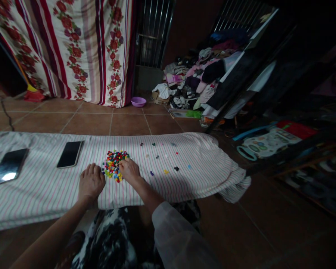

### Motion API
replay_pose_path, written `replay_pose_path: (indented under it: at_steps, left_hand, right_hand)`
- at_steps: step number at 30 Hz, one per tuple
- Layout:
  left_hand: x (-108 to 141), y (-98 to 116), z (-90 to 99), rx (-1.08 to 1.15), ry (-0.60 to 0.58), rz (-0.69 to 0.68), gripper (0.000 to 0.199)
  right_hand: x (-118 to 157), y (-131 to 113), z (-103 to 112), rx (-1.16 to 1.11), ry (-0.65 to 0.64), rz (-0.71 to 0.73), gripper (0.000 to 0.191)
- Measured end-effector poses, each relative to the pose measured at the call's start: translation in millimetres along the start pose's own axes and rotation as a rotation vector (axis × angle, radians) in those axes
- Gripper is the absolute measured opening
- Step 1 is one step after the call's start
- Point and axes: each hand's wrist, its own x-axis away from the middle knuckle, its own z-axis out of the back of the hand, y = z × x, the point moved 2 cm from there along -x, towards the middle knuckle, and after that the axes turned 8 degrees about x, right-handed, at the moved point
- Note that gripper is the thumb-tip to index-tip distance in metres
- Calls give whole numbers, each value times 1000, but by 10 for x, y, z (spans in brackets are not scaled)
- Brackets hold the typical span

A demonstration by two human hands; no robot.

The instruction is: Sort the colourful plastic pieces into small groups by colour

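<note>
A pile of small multicoloured bead-like pieces (112, 163) lies on a striped cloth (207, 157). My right hand (129, 170) reaches over the pile's right side, thumb and fingers pinched together at the pieces; whatever is between the fingertips is hidden. Palm down on the cloth, my left hand (92, 182) rests at the pile's left edge, its fingers slightly bent and apart. Right of the pile, small single-colour groups are spread out, among them a black group (176, 169), a yellow group (166, 171), a light blue group (189, 167) and a purple group (152, 173).
Left of the pile lie a phone (70, 154) and a larger dark-screened device (8, 167). Beyond the cloth, a purple basin (138, 101) and a red broom head (34, 95) are on the tiled floor. Heaped clothes (196, 76) lie at the back right.
</note>
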Motion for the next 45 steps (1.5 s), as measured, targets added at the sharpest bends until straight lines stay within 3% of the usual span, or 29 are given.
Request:
replay_pose_path:
  at_steps: [10,16,21,26,34,39,45]
  left_hand:
    - [-2,1,-4,-20,26,0,26]
    - [3,11,7,-20,21,-7,28]
    - [-1,22,28,-6,6,4,28]
    - [-1,18,30,8,-15,11,28]
    - [7,43,75,2,-39,33,32]
    - [2,32,61,16,-50,45,32]
    - [-4,22,60,50,-31,31,30]
  right_hand:
    - [12,34,19,-176,73,-20,18]
    - [51,15,31,-295,166,9,16]
    - [156,117,32,-411,263,-60,18]
    - [353,554,110,-433,470,-71,27]
    - [734,1729,532,-253,731,-190,30]
    - [918,2225,514,-99,696,-298,32]
    - [1040,2343,363,-48,644,-303,30]
